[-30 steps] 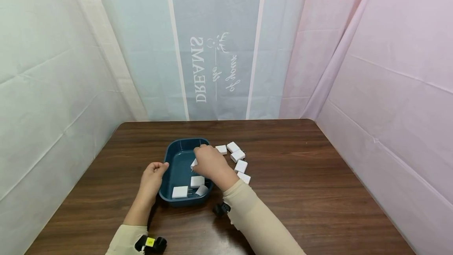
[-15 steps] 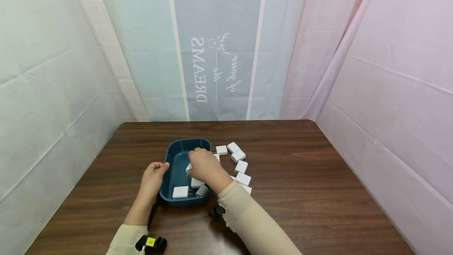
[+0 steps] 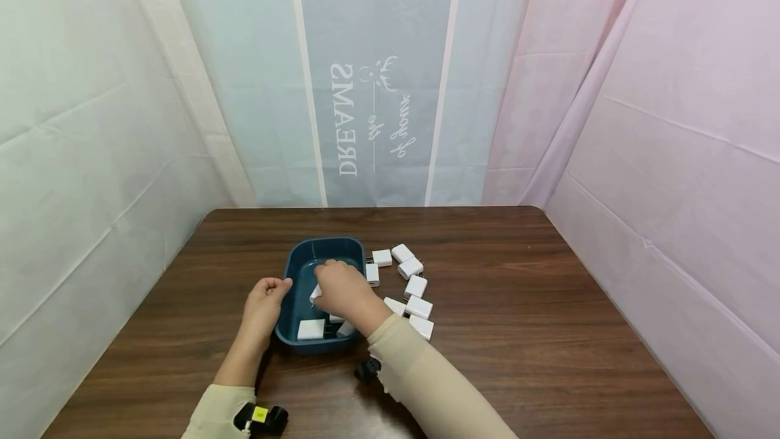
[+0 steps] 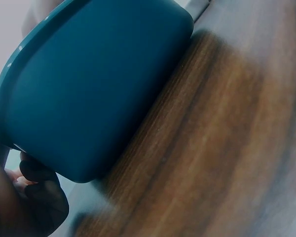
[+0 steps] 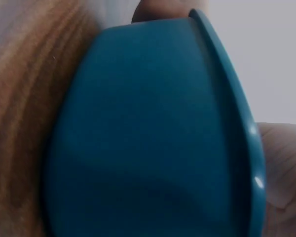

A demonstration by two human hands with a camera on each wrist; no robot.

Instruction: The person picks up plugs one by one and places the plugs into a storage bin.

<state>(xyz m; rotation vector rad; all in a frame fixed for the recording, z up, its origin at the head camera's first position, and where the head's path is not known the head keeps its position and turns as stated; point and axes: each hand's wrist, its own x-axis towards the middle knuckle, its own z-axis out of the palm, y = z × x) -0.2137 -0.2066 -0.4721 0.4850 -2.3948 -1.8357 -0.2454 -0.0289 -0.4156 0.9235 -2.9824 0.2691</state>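
Head view: one tray (image 3: 298, 297) is gripped by the left hand (image 3: 264, 305), one plug (image 3: 315, 293) by the right hand (image 3: 347, 293); three more are seen inside, eight on the wooden table (image 3: 524, 317), backed by cloth (image 3: 384, 19).

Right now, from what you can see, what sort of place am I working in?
Probably a makeshift recording booth: fabric sheets hang on three sides of a wood-grain table, the back one lettered DREAMS, and black cameras are worn at both wrists.
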